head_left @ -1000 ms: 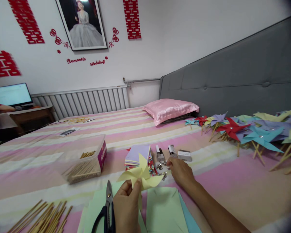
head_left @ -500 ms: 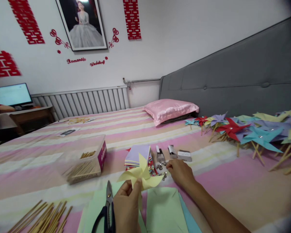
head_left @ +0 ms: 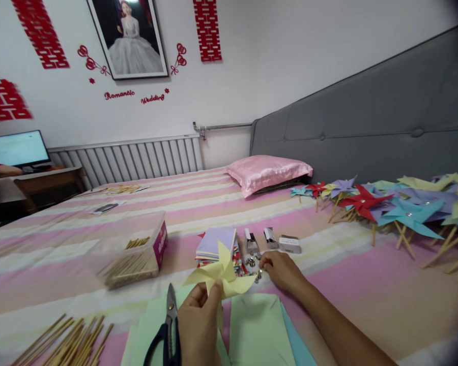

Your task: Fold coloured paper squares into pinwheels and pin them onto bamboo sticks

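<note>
My left hand pinches a folded yellow paper pinwheel at its centre, held up above the bed. My right hand reaches to a small pile of silver metal pins on the striped sheet; its fingertips are closed at the pile, and I cannot see whether a pin is between them. Just behind the pins lies a stack of coloured paper squares. Black-handled scissors rest by my left hand on pale green paper sheets.
A clear box of wooden sticks sits to the left, and loose sticks lie at the near left. Small pin boxes lie behind my right hand. Finished pinwheels are heaped at the right by the grey headboard. A pink pillow lies behind.
My right hand has drawn slightly nearer and leftward along the pin pile. The left hand and the yellow pinwheel have stayed in place.
</note>
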Demonstrator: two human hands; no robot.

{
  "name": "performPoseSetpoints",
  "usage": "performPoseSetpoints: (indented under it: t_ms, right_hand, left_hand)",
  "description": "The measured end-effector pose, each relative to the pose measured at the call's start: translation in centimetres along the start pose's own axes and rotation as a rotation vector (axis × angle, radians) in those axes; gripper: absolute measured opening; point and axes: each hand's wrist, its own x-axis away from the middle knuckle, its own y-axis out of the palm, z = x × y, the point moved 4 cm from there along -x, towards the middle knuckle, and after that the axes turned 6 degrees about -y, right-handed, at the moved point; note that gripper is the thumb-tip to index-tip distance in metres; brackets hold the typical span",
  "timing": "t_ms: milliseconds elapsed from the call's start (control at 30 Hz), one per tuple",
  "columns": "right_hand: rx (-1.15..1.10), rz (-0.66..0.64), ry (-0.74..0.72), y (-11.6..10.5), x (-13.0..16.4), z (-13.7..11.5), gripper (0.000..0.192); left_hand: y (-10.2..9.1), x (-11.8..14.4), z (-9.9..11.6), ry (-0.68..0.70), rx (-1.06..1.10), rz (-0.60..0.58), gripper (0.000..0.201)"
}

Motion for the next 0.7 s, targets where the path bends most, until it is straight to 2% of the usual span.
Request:
performPoseSetpoints:
  t_ms: [200,500,700]
  right_hand:
    - [0.002,0.026,0.017,0.05,-0.14,0.36,0.024]
    - [0.000,-0.013,0.009,-0.22,-0.18,0.29,0.025]
    - [0.035,0.024,0.066,-0.51,0.27,-0.21,0.026]
  left_hand:
    - [-0.08,0.09,0.01,0.003,-0.005,0.004,0.020]
    - [0.03,0.09,0.11,0.006,0.002,0.009,0.017]
    - [0.02,0.23,0.14,-0.003,0.006,0.020,0.020]
